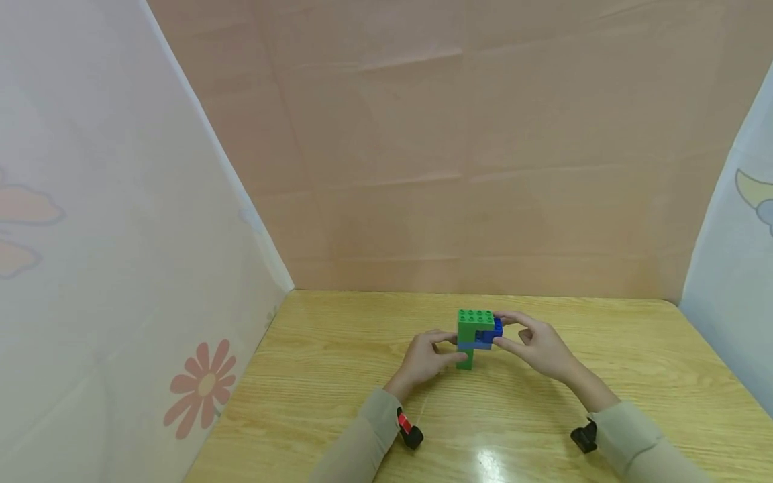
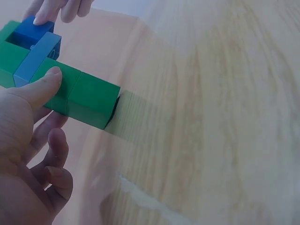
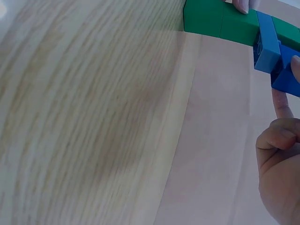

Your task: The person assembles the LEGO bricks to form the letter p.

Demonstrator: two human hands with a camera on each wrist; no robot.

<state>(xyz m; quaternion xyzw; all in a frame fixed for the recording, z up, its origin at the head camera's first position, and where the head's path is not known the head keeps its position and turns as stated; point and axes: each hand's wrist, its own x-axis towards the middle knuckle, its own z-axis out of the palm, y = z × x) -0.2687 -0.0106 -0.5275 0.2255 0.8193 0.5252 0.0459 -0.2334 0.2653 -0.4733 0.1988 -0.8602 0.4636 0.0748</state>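
An upright stack of toy building bricks is near the middle of the table. Its green bricks (image 1: 467, 332) form a column with a studded green brick (image 1: 476, 316) on top. A light blue brick (image 2: 37, 58) sits partway up and juts out to the right. Above it, under the top's overhang, is a dark blue brick (image 3: 285, 77). My left hand (image 1: 425, 359) pinches the green column just below the light blue brick, thumb on the near side. From the right, my right hand (image 1: 543, 349) pinches the dark blue brick between thumb and finger. Whether that brick is fully seated cannot be told.
The wood-grain table (image 1: 338, 376) spreads around both hands. A tan cloth backdrop (image 1: 459, 168) rises behind its far edge. Pale cloth walls stand at both sides, the left one (image 1: 139, 235) printed with flowers. Each wrist wears a black strap-on device (image 1: 584, 437).
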